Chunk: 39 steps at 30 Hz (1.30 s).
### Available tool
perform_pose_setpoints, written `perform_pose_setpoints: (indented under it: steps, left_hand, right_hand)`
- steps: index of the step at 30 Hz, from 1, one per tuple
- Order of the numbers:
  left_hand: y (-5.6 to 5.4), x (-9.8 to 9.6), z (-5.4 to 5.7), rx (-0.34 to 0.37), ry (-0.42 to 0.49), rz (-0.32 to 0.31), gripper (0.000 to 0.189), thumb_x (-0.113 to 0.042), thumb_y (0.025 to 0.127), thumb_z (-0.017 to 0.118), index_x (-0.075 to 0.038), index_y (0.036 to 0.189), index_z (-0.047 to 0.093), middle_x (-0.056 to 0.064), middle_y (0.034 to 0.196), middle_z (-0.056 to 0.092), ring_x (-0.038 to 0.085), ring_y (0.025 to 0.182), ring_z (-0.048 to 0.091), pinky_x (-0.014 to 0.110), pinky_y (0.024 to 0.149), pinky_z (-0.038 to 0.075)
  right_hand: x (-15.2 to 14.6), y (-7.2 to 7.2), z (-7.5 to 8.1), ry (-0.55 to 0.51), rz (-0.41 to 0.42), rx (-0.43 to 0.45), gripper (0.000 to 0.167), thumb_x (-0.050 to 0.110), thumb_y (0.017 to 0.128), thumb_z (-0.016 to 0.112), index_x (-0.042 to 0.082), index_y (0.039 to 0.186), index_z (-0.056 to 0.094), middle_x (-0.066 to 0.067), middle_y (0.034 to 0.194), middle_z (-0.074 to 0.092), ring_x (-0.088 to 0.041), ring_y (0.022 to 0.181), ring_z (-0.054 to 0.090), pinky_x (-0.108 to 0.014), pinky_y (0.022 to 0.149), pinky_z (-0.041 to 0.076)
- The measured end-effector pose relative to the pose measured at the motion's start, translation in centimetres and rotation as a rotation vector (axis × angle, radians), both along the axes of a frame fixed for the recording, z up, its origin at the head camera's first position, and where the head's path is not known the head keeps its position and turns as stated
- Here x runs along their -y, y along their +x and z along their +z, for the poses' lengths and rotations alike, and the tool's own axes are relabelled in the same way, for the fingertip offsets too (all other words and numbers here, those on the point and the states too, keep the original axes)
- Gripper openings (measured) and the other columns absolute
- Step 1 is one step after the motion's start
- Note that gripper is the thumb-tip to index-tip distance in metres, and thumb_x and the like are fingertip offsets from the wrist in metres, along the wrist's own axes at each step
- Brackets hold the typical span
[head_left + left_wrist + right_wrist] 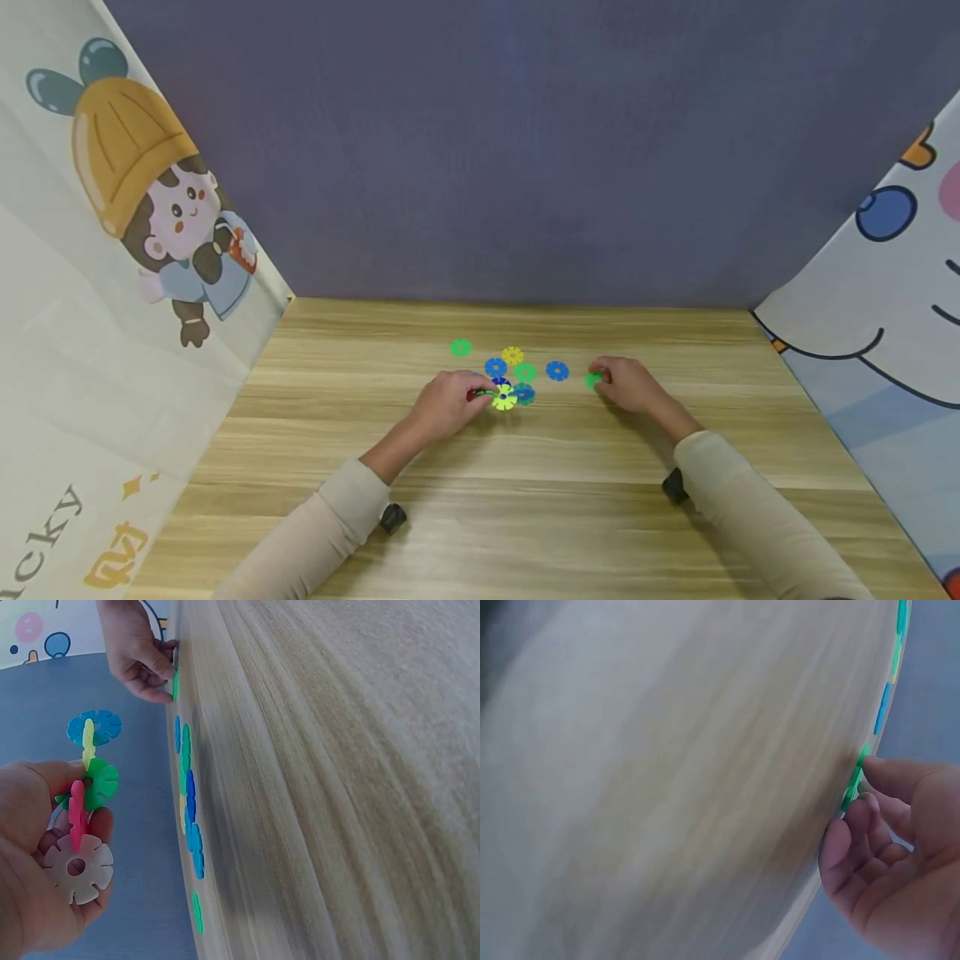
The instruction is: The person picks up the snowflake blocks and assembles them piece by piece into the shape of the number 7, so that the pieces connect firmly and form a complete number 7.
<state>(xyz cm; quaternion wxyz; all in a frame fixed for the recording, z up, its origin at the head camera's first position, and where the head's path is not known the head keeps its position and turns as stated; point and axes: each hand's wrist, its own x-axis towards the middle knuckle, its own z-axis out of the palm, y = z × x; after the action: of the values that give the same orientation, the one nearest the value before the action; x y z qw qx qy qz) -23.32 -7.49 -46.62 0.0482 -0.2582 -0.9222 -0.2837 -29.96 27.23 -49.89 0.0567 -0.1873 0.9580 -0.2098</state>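
Note:
My left hand pinches a chain of interlocking snowflake discs above the table. In the left wrist view the chain runs from a white disc through a pink disc, a green disc and a yellow disc to a blue disc. Farther right, my right hand has thumb and fingers curled at the edges of a flat green snowflake disc on the table. Part of that disc is hidden by the fingers in the head view.
Loose discs lie on the wooden table between the hands: a yellow disc, several blue ones such as the blue disc, and a green disc at the far left. Behind the table rises a dark wall.

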Motion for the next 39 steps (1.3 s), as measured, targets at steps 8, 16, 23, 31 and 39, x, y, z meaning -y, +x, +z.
perform_pose_setpoints:
  steps: [8, 16, 23, 31, 39]
  left_hand:
    - [0.0, 0.0, 0.0, -0.009, -0.003, -0.005, 0.013, -0.025, 0.094, 0.074, -0.021, 0.105, 0.079, -0.003, 0.101, 0.078, 0.004, 0.076, 0.061, 0.022, 0.066, 0.048]
    - [0.2, -0.2, 0.0, 0.013, 0.006, -0.008, 0.012, -0.023, 0.094, 0.074, -0.020, 0.104, 0.080, -0.003, 0.100, 0.078, 0.003, 0.072, 0.056, 0.020, 0.061, 0.045]
    - [0.2, -0.2, 0.0, 0.026, 0.003, -0.009, 0.013, -0.022, 0.094, 0.073, -0.020, 0.106, 0.079, -0.004, 0.096, 0.076, 0.002, 0.067, 0.051, 0.018, 0.057, 0.042]
    - [0.3, -0.2, 0.0, 0.019, 0.004, -0.006, 0.013, -0.022, 0.094, 0.073, -0.021, 0.105, 0.080, -0.003, 0.099, 0.077, 0.003, 0.069, 0.053, 0.019, 0.057, 0.042]
    - [0.3, -0.3, 0.0, 0.004, -0.002, -0.003, 0.014, -0.022, 0.094, 0.073, -0.021, 0.106, 0.080, -0.002, 0.103, 0.078, 0.003, 0.075, 0.057, 0.019, 0.061, 0.045]
  right_hand:
    - [-0.3, -0.1, -0.1, -0.024, -0.050, 0.062, 0.037, 0.014, 0.096, 0.066, -0.003, 0.128, 0.062, -0.005, 0.083, 0.059, -0.016, 0.071, 0.050, -0.031, 0.065, 0.042]
    - [-0.5, 0.0, -0.1, -0.033, -0.085, 0.015, 0.033, 0.016, 0.091, 0.073, 0.000, 0.118, 0.063, -0.014, 0.093, 0.063, -0.025, 0.083, 0.057, -0.038, 0.070, 0.048]
    - [-0.5, 0.4, 0.4, -0.070, -0.086, 0.017, 0.022, 0.020, 0.092, 0.074, 0.007, 0.100, 0.059, -0.006, 0.081, 0.057, -0.018, 0.070, 0.048, -0.031, 0.064, 0.041]
    - [-0.2, 1.3, 1.2, -0.087, -0.017, 0.004, 0.020, 0.020, 0.099, 0.065, 0.010, 0.084, 0.057, 0.001, 0.067, 0.053, -0.012, 0.059, 0.043, -0.027, 0.059, 0.037]
    - [0.8, 2.1, 1.7, -0.196, 0.014, 0.095, 0.013, 0.018, 0.102, 0.059, 0.010, 0.094, 0.064, -0.001, 0.066, 0.062, -0.011, 0.056, 0.050, -0.024, 0.052, 0.041]
